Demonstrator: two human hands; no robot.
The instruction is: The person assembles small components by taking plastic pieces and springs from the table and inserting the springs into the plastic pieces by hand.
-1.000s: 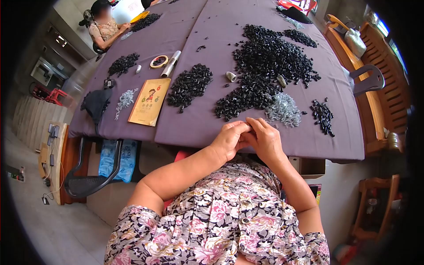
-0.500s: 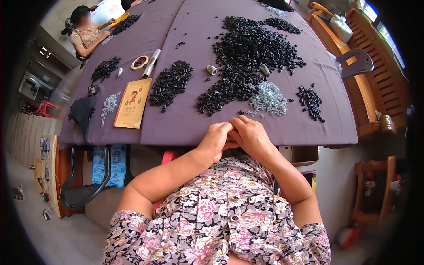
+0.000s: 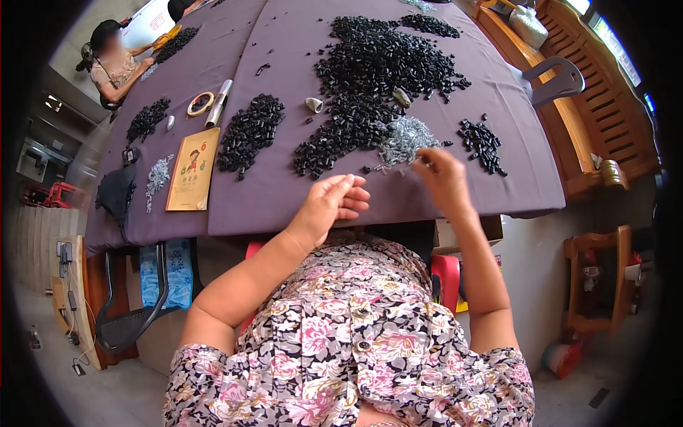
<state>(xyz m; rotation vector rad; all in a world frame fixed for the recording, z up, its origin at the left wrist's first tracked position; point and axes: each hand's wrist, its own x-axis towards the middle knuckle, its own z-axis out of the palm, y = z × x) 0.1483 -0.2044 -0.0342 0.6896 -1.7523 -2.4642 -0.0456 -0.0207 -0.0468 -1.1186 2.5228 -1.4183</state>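
Note:
My left hand point(image 3: 331, 203) hovers over the table's front edge, thumb and fingers curled together; whatever lies between them is too small to name. My right hand point(image 3: 442, 174), slightly blurred, reaches to the near side of the clear small pieces point(image 3: 407, 142), its fingertips bent down at their edge. Behind them spreads a large heap of black pieces point(image 3: 384, 64). A smaller black pile point(image 3: 482, 146) lies to the right, and another black pile point(image 3: 250, 134) to the left of the large heap.
On the purple cloth point(image 3: 284, 203) lie a yellow booklet point(image 3: 193, 169), a tape roll point(image 3: 200, 104), a silvery roll point(image 3: 219, 104) and a black cloth item point(image 3: 115, 193). Another person point(image 3: 114, 64) sits at the far left. A grey chair point(image 3: 558, 80) stands at the right.
My hands, together before, have come apart. The right one has moved right and forward to the clear pieces; the left one remains near the table edge. The whole view has shifted.

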